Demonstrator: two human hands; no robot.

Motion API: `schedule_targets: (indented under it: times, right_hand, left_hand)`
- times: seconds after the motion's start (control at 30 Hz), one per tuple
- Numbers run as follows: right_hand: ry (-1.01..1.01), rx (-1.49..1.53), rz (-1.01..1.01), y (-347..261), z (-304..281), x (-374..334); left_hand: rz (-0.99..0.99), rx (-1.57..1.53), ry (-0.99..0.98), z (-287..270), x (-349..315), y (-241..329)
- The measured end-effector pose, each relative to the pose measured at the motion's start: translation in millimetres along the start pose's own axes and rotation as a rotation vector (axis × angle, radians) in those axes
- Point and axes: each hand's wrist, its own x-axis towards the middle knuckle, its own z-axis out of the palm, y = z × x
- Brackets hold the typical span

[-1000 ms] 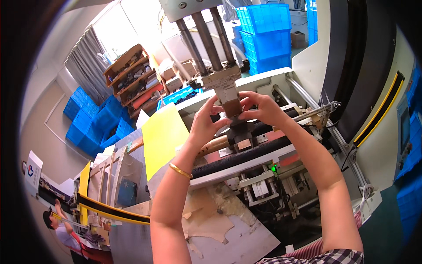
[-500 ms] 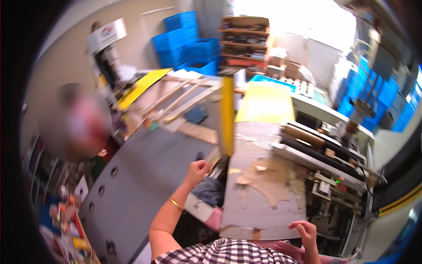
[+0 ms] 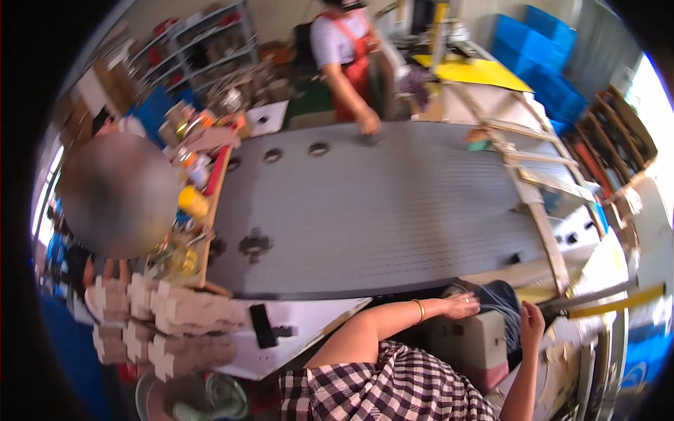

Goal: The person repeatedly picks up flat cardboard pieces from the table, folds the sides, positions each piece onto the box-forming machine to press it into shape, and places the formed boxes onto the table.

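My left hand (image 3: 461, 305), with a gold bangle (image 3: 420, 311) on its wrist, reaches to the right below the grey table's near edge. Its fingers lie stretched out at the top of a beige box-like body (image 3: 477, 344), beside a dark blue-grey cloth (image 3: 504, 306). Whether it presses on either one I cannot tell. Farther right, my right hand (image 3: 533, 325) is raised with thumb and fingers a little apart and nothing visible in it. A large grey tabletop (image 3: 379, 210) with round holes along its left part spreads beyond both hands.
Across the table a co-worker in red overalls (image 3: 358, 63) rests a hand on its far edge. A wooden frame (image 3: 537, 203) lies over the right end. Stacked cardboard pieces (image 3: 189, 309) and a white board (image 3: 309, 323) are at the near left. A yellow bar (image 3: 618, 302) juts in at right.
My view has swung left, bringing the grey table to the middle and the machine to the right edge. My left hand has gone from raised with bent fingers to lying lower, fingers stretched.
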Motion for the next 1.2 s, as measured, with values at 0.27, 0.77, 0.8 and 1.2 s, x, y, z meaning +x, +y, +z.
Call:
schedule_targets:
  times: [0.27, 0.77, 0.8, 1.2]
  right_hand:
    - [-0.285, -0.305, -0.046, 30.3, 37.8, 20.0]
    - [-0.340, -0.315, -0.191, 11.1, 2.2, -11.7]
    - [-0.327, -0.254, -0.204, 9.6, -2.0, -20.0]
    - [0.163, 0.018, -0.158, -33.7, -170.9, -194.5]
  left_hand:
    - [-1.159, 0.107, 0.717, -249.5, -267.5, 16.2]
    - [-1.124, -0.173, 0.889, -324.2, -250.6, 13.7]
    - [-1.066, -0.156, 0.750, -312.1, -209.2, 25.9]
    - [0.305, -0.167, -0.432, -90.3, 186.8, 349.5]
